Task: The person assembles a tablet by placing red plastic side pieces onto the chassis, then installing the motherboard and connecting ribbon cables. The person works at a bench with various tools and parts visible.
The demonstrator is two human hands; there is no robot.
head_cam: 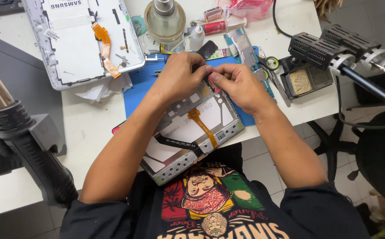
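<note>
Here, both hands' fingers (210, 73) pinching atop the tablet frame (228, 128).

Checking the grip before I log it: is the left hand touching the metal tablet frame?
Touching. The head view shows the left hand resting on the upper edge of the metal tablet frame, beside the right hand.

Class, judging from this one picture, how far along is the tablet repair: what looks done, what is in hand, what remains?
Done: the tablet is opened, its white back shell lying apart on the table. In hand: the left hand and right hand pinch a small part at the far edge of the metal frame, which rests partly on the blue mat. Left: frame and shell are not yet rejoined.
</note>
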